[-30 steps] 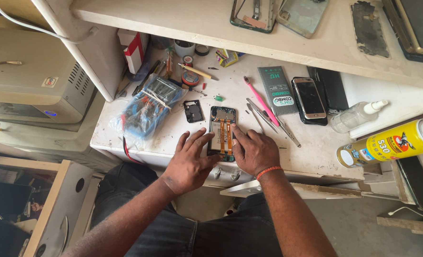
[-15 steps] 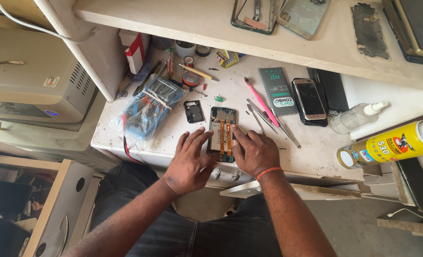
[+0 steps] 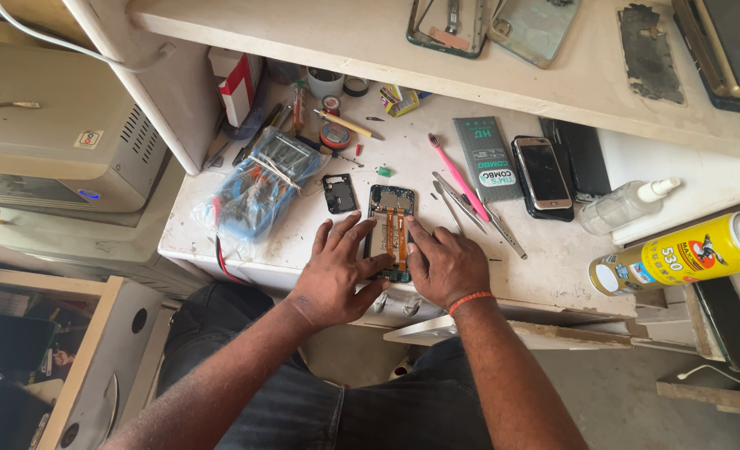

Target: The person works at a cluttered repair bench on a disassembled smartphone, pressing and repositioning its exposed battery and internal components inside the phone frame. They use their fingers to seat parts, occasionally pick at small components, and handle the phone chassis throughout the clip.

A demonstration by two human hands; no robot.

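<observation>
An opened phone (image 3: pixel 389 225) with its back off lies on the white workbench (image 3: pixel 553 250), orange ribbon cables showing inside. My left hand (image 3: pixel 337 271) rests on its left side, fingers spread over the frame. On the phone's right side lies my right hand (image 3: pixel 447 265), an orange band at the wrist, with the index finger pressing along the edge. Neither hand grips a tool. A small dark phone part (image 3: pixel 339 193) lies just left of the phone.
A plastic-wrapped multimeter (image 3: pixel 257 185) sits at the left. Tweezers (image 3: pixel 470 212) and a pink toothbrush (image 3: pixel 457 177) lie to the right, then another phone (image 3: pixel 543 172), a clear bottle (image 3: pixel 624 206) and a yellow spray can (image 3: pixel 687 254). A shelf (image 3: pixel 503 58) above holds phone parts.
Both hands have stayed on the opened phone, with only small shifts of the fingers. The view has tilted slightly.
</observation>
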